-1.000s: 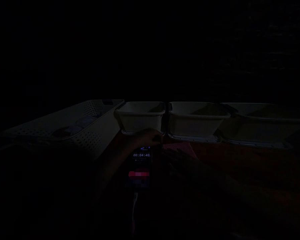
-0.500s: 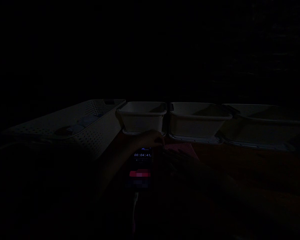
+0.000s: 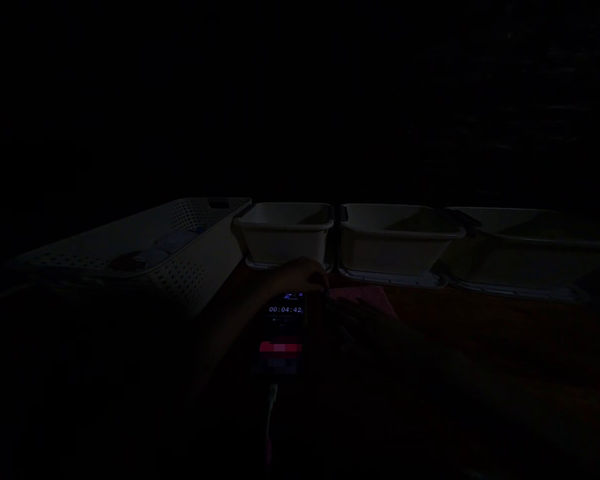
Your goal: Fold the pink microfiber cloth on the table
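Note:
The scene is very dark. A pink cloth (image 3: pixel 370 295) lies on the table, partly covered by my right hand. My left hand (image 3: pixel 303 272) reaches past the phone, its fingers curled down and closed at the cloth's left edge; the fingertips are hard to make out. Flat over the cloth's near side rests my right hand (image 3: pixel 363 320), fingers stretched out, dim against the dark table. Below my left wrist a lit phone (image 3: pixel 283 333) displays a running timer, with a white cable (image 3: pixel 271 400) plugged into its near end.
On the left stands a white perforated basket (image 3: pixel 215 253) with bluish, indistinct items (image 3: pixel 175 240) inside. Three pale tubs stand in a row behind the hands: a left tub (image 3: pixel 287 243), a middle tub (image 3: pixel 395 253) and a right tub (image 3: pixel 510 263). The reddish-brown table (image 3: pixel 460 313) shows faintly.
The phone's timer has advanced by one second. Both hands stay almost where they were, with only a very slight shift.

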Demonstrator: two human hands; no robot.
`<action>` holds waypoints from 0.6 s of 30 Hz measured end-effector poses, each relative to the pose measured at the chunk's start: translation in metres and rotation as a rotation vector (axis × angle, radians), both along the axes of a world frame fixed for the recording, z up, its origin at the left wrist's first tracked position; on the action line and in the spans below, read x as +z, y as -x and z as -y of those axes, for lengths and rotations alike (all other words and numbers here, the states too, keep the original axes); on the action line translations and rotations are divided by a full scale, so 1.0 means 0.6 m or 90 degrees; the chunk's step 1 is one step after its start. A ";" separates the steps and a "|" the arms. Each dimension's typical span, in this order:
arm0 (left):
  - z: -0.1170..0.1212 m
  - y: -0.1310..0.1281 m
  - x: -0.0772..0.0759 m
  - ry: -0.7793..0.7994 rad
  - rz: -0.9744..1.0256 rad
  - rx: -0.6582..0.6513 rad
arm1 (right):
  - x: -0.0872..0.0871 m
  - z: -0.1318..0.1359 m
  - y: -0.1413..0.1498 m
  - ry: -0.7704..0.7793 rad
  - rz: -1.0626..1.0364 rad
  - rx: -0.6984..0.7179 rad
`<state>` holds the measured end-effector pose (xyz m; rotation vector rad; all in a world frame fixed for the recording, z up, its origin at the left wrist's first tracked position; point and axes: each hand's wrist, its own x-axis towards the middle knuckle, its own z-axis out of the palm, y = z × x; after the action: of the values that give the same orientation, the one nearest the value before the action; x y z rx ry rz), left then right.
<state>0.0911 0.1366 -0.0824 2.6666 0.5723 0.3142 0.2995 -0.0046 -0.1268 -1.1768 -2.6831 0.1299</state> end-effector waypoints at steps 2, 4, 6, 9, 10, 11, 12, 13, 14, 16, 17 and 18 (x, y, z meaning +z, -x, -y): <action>-0.003 0.000 -0.004 0.029 0.011 -0.030 | -0.004 -0.001 -0.001 -0.012 -0.006 0.005; -0.003 -0.001 -0.006 0.048 0.035 -0.053 | -0.005 -0.001 -0.001 -0.019 -0.011 0.013; -0.002 -0.002 -0.008 0.063 0.045 -0.067 | -0.003 0.001 0.000 -0.023 -0.014 0.017; 0.000 -0.003 -0.008 0.083 0.042 -0.081 | 0.000 0.004 0.002 -0.023 -0.021 0.003; 0.000 -0.003 -0.008 0.090 0.040 -0.088 | 0.002 0.004 0.003 -0.022 -0.024 -0.003; 0.000 -0.003 -0.008 0.095 0.039 -0.095 | 0.004 0.005 0.004 -0.020 -0.029 -0.007; 0.000 -0.003 -0.007 0.101 0.039 -0.099 | 0.007 0.006 0.005 -0.017 -0.034 -0.006; 0.001 -0.003 -0.007 0.105 0.039 -0.097 | 0.010 0.007 0.006 -0.013 -0.039 -0.002; 0.002 -0.002 -0.006 0.108 0.038 -0.092 | 0.013 0.008 0.007 -0.009 -0.046 0.002; 0.004 -0.003 -0.004 0.108 0.033 -0.082 | 0.018 0.009 0.008 -0.002 -0.055 0.013; 0.005 -0.003 -0.003 0.104 0.032 -0.078 | 0.019 0.010 0.008 0.000 -0.059 0.014; 0.007 -0.003 -0.002 0.100 0.030 -0.075 | 0.020 0.010 0.009 -0.001 -0.065 0.010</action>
<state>0.0930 0.1326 -0.0837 2.5221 0.4051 0.2840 0.2944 -0.0107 -0.1147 -1.1174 -2.6034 0.1863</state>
